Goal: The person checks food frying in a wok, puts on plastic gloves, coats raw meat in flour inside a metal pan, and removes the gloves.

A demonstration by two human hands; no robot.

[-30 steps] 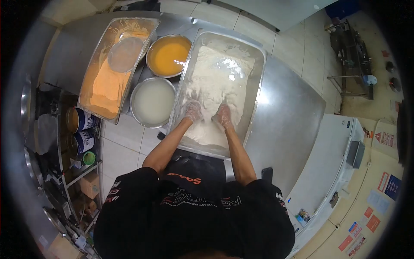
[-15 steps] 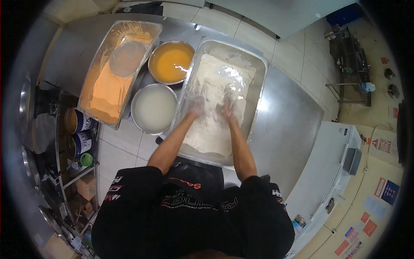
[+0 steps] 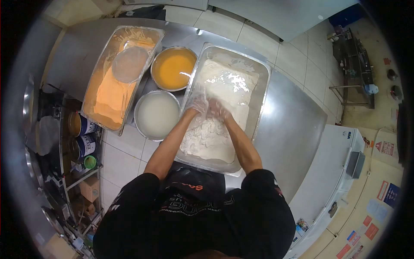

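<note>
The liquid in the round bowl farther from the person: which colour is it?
The liquid is yellow-orange, shown in the head view.

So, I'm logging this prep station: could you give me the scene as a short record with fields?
Left hand: clear-gloved, at the white powder
Right hand: close beside the left; grip unclear
Large metal tray: holds the white powder
Farther bowl: orange liquid
Nearer bowl: cloudy whitish liquid
Other tray: orange powder, round sieve inside
</note>
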